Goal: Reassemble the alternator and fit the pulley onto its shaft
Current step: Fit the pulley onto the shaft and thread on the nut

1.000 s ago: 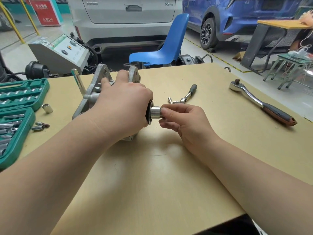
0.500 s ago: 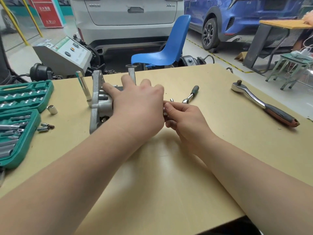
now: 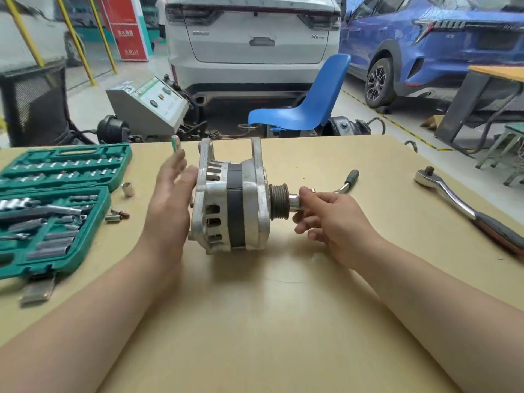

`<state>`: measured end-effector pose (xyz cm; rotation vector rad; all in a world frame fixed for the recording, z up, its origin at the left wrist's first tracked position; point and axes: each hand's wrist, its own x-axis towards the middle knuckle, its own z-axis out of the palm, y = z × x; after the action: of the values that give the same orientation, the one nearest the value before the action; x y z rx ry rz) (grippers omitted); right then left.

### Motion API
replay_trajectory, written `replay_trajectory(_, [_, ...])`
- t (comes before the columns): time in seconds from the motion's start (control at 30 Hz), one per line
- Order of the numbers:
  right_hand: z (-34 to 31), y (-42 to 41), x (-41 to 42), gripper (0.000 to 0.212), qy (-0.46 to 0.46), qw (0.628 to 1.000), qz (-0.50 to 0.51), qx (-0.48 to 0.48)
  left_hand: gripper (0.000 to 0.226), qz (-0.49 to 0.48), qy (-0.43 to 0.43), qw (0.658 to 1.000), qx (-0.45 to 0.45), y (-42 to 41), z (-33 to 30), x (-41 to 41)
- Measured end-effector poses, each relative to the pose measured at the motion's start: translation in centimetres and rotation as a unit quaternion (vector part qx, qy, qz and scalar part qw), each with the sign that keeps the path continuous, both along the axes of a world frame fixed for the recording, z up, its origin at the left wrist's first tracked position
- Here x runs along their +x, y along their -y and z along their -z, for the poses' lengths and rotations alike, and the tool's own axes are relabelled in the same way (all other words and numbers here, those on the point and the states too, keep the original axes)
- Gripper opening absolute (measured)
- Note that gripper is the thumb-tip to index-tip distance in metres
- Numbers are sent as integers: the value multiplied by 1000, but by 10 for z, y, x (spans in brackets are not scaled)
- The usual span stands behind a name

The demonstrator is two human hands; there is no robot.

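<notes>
Both your hands worked the piece: your right hand (image 3: 334, 219) pinched a shiny steel socket (image 3: 295, 201) against the dark ribbed pulley (image 3: 278, 201); your left hand (image 3: 170, 202), fingers spread, lay beside the silver cast-aluminium alternator (image 3: 231, 197) standing between them on the tan wooden table (image 3: 269, 321).

1. Table (image 3: 283, 321): tan wooden top.
2. Alternator (image 3: 231, 198): on its side at the table's middle, pulley (image 3: 278, 201) facing right.
3. Green socket case (image 3: 56, 205): open, well left of the alternator.
4. Loose sockets (image 3: 127, 189): between case and alternator.
5. Ratchet wrench (image 3: 465, 207): well right of the alternator.
6. Small driver handle (image 3: 348, 181): just right, behind the pulley.
</notes>
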<state>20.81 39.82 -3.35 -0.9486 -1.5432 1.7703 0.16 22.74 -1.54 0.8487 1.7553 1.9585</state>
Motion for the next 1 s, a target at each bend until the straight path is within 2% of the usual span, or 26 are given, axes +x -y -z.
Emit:
replay_trajectory(0.07, [7, 1, -4, 37, 9, 1000, 12, 2, 38, 67, 194, 978, 26, -5, 8, 11])
replay_trajectory(0.1, [9, 1, -5, 34, -3, 1000, 16, 0, 30, 73, 239, 967, 42, -6, 9, 15])
replay_trajectory(0.13, [10, 0, -7, 27, -27, 999, 17, -6, 27, 71, 245, 966, 45, -7, 10, 15])
replay_trajectory(0.2, [11, -1, -6, 15, -79, 996, 17, -24, 26, 45, 221, 973, 50, -8, 12, 18])
replay_trajectory(0.4, [12, -7, -3, 26, -129, 988, -23, -87, 39, -4, 79, 997, 23, -3, 16, 32])
replay_trajectory(0.47, [9, -11, -5, 30, -142, 985, -27, -95, 45, 0, 67, 998, 21, -2, 17, 33])
replay_trajectory(0.57, [6, -17, -10, 26, -138, 985, -39, -99, 44, -1, 59, 998, 24, -4, 18, 29])
replay_trajectory(0.7, [5, -20, -12, 25, -82, 987, -106, -93, 45, 10, 44, 999, 14, -3, 19, 25])
replay_trajectory(0.87, [5, -25, -11, 35, -64, 979, -175, -78, 56, 19, 44, 999, 11, -1, 20, 20])
replay_trajectory(1.0, [9, -22, -14, 38, -55, 983, -170, -53, 54, 37, 46, 998, 8, -1, 22, 16])
